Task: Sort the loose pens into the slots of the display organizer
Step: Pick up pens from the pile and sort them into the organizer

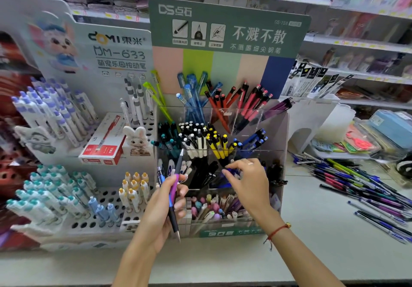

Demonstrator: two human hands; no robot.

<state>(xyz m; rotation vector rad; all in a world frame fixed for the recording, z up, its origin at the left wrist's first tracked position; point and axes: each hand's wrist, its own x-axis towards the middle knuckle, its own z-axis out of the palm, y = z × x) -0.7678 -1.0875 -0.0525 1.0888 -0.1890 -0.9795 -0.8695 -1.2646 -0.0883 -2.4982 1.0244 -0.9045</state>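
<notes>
Pen [174, 195] near upright, tip down, in left hand [160, 208]

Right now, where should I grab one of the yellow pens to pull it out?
Pinch a yellow pen by its black-capped top, coming from above. The tops stick up out of the clear organizer; the lower barrels are packed tightly in the slot.

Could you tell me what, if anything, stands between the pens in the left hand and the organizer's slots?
Nothing visible blocks them. The left hand grips the pens just in front of the display organizer, while the right hand reaches into a blue-pen slot beside them.
</notes>
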